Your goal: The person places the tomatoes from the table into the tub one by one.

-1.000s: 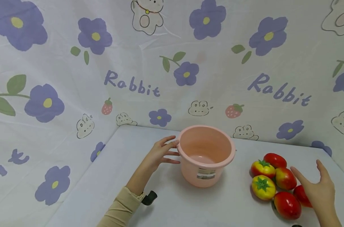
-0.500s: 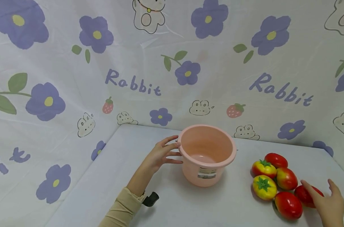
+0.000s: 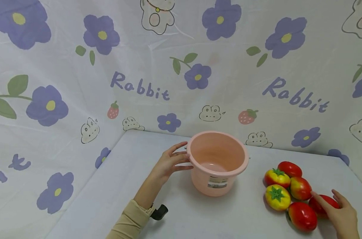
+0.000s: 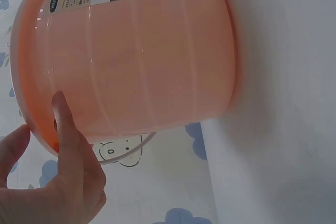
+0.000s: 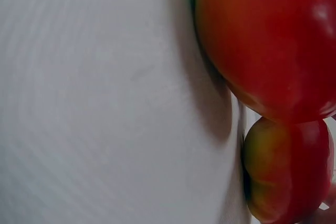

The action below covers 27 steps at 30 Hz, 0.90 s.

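A pink bucket (image 3: 217,182) with a label stands upright on the table, its inside bare. My left hand (image 3: 167,163) holds its left rim, fingers along the outer wall; in the left wrist view the thumb (image 4: 14,145) is at the rim's edge. Several shiny red and yellow tomatoes, two showing green star-shaped tops, lie grouped at the right. My right hand (image 3: 340,212) grips the rightmost red tomato (image 3: 324,202), thumb at its near side and fingers beyond. In the right wrist view this tomato (image 5: 283,171) has fingertips at its lower right.
A yellow tomato (image 3: 277,197) and a red tomato (image 3: 302,216) lie left of the right hand. White table (image 3: 228,219) surface separates bucket and tomatoes. A flowered cloth (image 3: 139,59) hangs behind the table. A black strap piece (image 3: 159,212) sits at the left wrist.
My right hand has moved down from above the group to the rightmost tomato, and thumb and fingers have drawn closer about it. The left hand has stayed at the bucket's rim.
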Available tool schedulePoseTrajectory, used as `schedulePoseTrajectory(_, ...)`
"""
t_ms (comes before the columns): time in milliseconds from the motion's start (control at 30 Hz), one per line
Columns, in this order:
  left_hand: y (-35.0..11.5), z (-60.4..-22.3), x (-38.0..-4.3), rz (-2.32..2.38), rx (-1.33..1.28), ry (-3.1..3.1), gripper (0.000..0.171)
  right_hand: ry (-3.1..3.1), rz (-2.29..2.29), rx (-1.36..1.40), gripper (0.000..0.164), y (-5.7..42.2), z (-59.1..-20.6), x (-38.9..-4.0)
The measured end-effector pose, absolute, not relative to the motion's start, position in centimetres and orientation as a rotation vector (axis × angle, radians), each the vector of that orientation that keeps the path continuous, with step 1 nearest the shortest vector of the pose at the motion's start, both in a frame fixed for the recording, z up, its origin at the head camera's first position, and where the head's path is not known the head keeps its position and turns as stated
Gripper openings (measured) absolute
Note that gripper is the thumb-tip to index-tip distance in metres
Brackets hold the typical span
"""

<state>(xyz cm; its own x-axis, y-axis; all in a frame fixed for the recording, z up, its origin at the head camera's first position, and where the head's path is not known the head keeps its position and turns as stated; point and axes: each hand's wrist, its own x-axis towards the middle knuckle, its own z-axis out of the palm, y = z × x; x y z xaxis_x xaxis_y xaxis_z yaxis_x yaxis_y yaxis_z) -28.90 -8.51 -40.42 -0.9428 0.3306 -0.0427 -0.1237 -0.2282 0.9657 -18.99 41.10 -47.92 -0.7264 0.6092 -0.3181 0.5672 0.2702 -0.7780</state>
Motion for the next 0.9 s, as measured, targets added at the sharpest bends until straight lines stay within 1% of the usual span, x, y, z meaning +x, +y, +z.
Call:
schedulePoseTrajectory(133, -8.4, -40.4, -28.9, 2.256, 0.253, 1.740, 0.055, -2.474, 1.496, -1.124, 0.101, 40.9, -47.8, -19.0)
schedulePoseTrajectory(300, -8.4, -40.4, -28.9, 2.267, 0.250, 1.731, 0.054, -2.447, 1.508, -1.119, 0.093, 40.8, -47.7, -18.9)
schedulePoseTrajectory(533, -8.4, -40.6, -28.8, 2.266, 0.253, 1.731, 0.054, -2.375, 1.464, -1.119, 0.088, 40.7, -47.4, -19.0)
schedulePoseTrajectory(667, -8.4, -40.6, -28.8, 2.260, 0.243, 1.736, 0.053, -2.301, 1.443, -1.118, 0.084, 40.4, -46.6, -19.1)
schedulePoseTrajectory(900, -8.4, -40.7, -28.7, 2.261, 0.245, 1.745, 0.053, -2.236, 1.437, -1.108, 0.081, 39.4, -44.5, -19.8)
